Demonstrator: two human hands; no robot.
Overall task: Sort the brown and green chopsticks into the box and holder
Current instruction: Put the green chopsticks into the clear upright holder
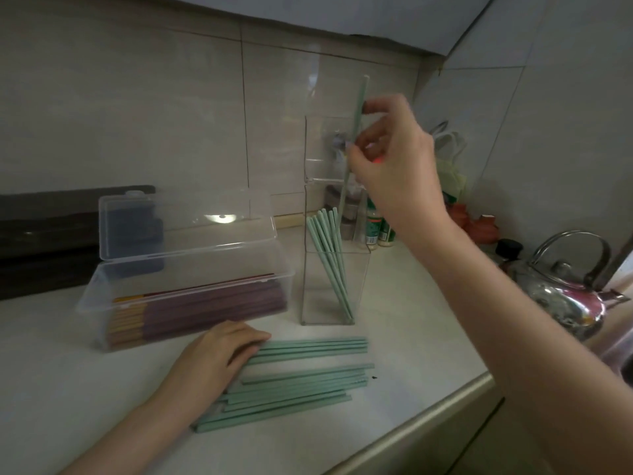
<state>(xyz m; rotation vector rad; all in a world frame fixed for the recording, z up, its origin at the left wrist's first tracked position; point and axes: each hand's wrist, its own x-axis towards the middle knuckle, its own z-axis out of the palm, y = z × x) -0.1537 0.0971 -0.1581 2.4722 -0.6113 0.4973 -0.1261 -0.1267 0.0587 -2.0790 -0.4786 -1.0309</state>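
Observation:
My right hand point(394, 159) pinches a green chopstick point(357, 128) that stands almost upright above the clear square holder point(359, 286). Several green chopsticks point(329, 255) lean inside that holder. My left hand point(219, 354) rests flat on the left ends of a loose pile of green chopsticks point(301, 385) lying on the counter in front. A clear lidded box point(102, 296) with its lid up stands to the left and holds several brown chopsticks point(212, 306).
A shiny metal kettle point(565, 289) stands at the right near the counter's edge. Small bottles point(376, 231) and bags crowd the back corner behind the holder. A dark stove top point(44, 241) lies at the far left.

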